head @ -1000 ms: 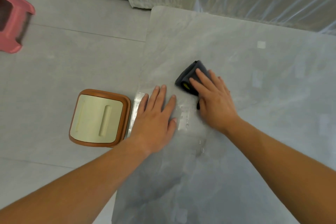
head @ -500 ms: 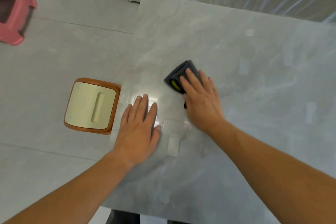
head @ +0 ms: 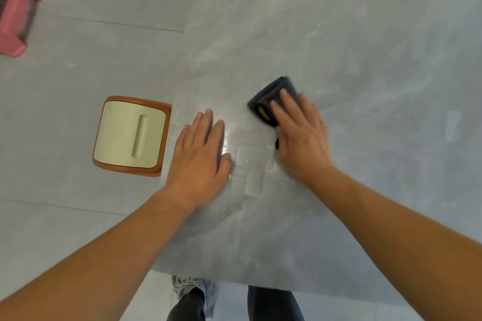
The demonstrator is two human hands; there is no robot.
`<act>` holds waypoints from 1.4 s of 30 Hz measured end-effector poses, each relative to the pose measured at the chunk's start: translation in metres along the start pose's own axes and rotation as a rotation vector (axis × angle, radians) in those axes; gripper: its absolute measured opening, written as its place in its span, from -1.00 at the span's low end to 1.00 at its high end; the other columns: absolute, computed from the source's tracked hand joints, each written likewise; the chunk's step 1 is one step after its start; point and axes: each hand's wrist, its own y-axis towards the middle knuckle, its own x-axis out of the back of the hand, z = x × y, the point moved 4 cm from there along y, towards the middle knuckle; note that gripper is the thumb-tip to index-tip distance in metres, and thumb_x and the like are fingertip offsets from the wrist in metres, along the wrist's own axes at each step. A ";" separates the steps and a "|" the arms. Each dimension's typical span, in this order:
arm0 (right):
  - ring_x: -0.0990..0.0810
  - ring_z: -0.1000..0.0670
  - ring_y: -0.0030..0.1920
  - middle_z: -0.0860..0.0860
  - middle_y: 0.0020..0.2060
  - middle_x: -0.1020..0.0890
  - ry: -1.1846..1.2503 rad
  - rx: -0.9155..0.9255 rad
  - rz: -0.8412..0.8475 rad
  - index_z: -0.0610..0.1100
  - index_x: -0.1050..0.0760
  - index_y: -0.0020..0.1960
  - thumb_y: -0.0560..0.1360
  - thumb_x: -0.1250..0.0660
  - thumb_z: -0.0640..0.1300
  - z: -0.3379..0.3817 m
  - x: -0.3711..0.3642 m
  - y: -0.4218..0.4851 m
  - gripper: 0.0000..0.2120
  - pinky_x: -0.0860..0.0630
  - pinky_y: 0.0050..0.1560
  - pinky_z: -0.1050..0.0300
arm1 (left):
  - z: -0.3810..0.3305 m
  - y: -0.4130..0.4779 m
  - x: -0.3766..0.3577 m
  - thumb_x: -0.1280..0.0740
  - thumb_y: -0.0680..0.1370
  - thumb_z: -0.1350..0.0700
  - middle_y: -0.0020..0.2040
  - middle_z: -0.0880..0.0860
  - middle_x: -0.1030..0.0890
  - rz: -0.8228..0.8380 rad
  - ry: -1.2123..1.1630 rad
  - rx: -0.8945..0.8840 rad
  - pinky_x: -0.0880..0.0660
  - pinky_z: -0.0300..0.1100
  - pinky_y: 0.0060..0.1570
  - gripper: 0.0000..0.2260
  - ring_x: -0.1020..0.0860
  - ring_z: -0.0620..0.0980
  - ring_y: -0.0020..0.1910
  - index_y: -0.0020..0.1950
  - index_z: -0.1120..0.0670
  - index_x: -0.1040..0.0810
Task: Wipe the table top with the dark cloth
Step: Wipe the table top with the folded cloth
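Head view, looking down over both forearms: my right hand point(head: 300, 138) lies flat with fingers spread on the dark cloth point(head: 271, 100), pressing it to the table top point(head: 339, 47) rather than gripping it; the folded bundle sticks out ahead of my fingertips and a little toward my left, with a yellow tag showing on the edge facing my other hand. Its long axis runs diagonally, from near my right thumb up and away toward the far side. My left hand point(head: 200, 151) is open too, palm down on the bare surface just beside the left edge of the table, holding nothing and well clear of the cloth, bracing me as far as I can judge. Between my two hands the surface shines and shows pale rectangular patches; I cannot tell whether they are tape, film or reflections. The cloth belongs wholly to my right hand, so I judge the next stroke is that hand's to make, and most of the unwiped surface lies beyond and to the right of it. Off the table, to the left of my left hand, a brown-rimmed stool point(head: 130, 138) stands on the floor, and a pink stool point(head: 15, 15) further left and away
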 end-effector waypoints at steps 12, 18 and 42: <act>-0.10 -0.21 0.59 -0.01 0.58 -0.21 -0.027 0.157 0.053 -0.05 -0.30 0.54 0.55 -0.26 -0.18 0.049 -0.026 -0.092 -0.44 -0.10 0.54 -0.25 | 0.017 -0.072 -0.018 0.01 0.63 -0.14 0.64 0.14 0.04 0.037 0.080 -0.064 0.18 0.04 0.56 -0.42 0.16 0.07 0.61 0.61 0.07 -0.09; -0.06 -0.20 0.59 0.00 0.60 -0.17 0.049 -0.287 -0.071 -0.03 -0.26 0.55 0.59 -0.23 -0.17 0.047 -0.019 -0.085 -0.46 -0.06 0.55 -0.24 | 0.022 -0.071 -0.023 0.03 0.62 -0.14 0.65 0.11 0.10 0.031 0.061 -0.079 0.31 -0.03 0.52 -0.42 0.24 0.03 0.60 0.61 0.04 -0.08; -0.16 -0.25 0.56 -0.07 0.56 -0.27 0.004 -0.101 -0.009 -0.11 -0.35 0.52 0.59 -0.20 -0.15 0.098 -0.040 -0.218 -0.51 -0.19 0.48 -0.31 | 0.051 -0.131 -0.039 -0.04 0.64 -0.14 0.62 0.20 -0.08 -0.010 0.048 -0.253 0.09 0.11 0.55 -0.45 0.03 0.14 0.60 0.54 0.14 -0.26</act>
